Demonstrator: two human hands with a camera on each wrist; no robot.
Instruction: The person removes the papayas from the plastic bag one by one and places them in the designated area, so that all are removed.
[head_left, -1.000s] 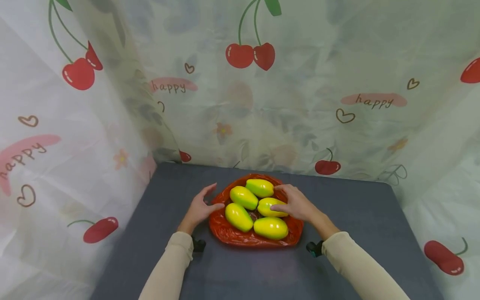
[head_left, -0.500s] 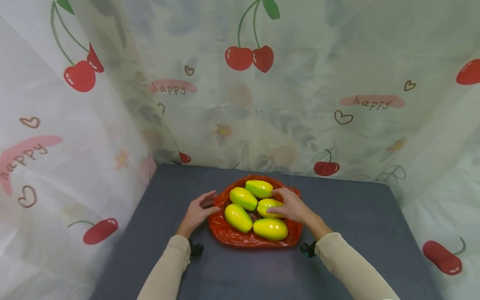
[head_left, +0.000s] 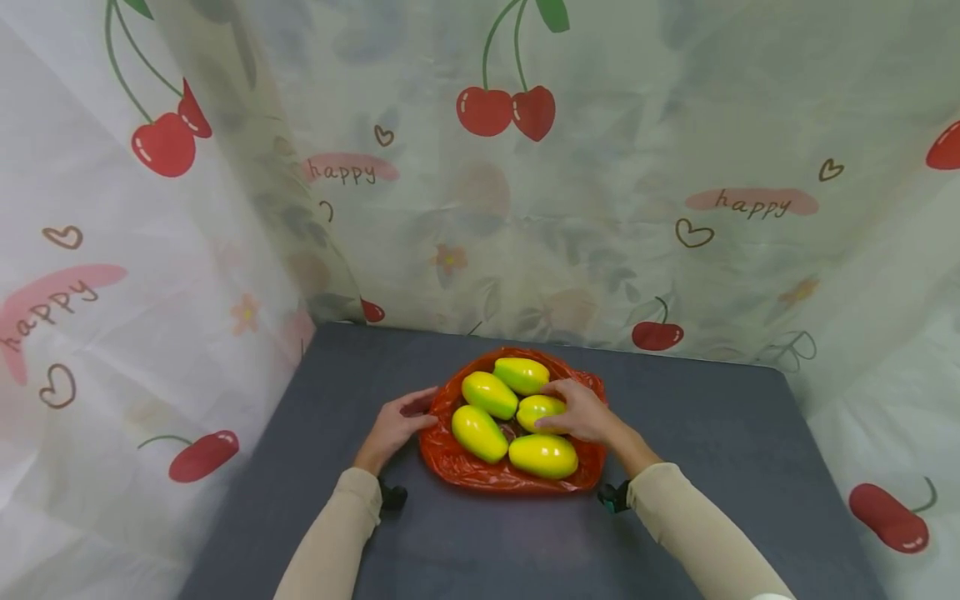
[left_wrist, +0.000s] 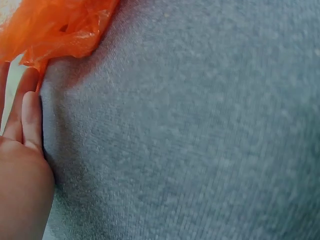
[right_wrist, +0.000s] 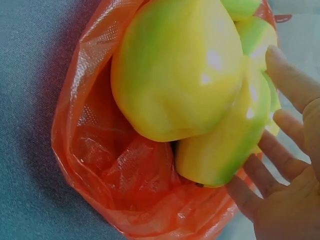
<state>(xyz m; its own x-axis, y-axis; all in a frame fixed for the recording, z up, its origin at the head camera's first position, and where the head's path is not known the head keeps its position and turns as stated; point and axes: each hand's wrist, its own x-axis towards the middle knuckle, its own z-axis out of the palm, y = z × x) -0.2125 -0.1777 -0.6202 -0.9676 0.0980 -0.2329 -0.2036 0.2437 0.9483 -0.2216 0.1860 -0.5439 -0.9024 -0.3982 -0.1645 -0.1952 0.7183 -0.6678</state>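
Head view: at the left, the left hand (head_left: 395, 423) is laid on the grey table (head_left: 705, 433), its straight fingers held together against the left edge of the orange plastic bag (head_left: 457, 467). Five yellow-green mangoes (head_left: 480, 433) are piled on the bag at the table's middle. At the right, the right hand (head_left: 581, 412) is rested with spread fingers on the middle mango (head_left: 537, 407), apparently without gripping it.

The word "happy" stood printed on pink brush strokes on the cherry-patterned curtain (head_left: 600, 208), three times, left, behind and right of the table (head_left: 712, 417).
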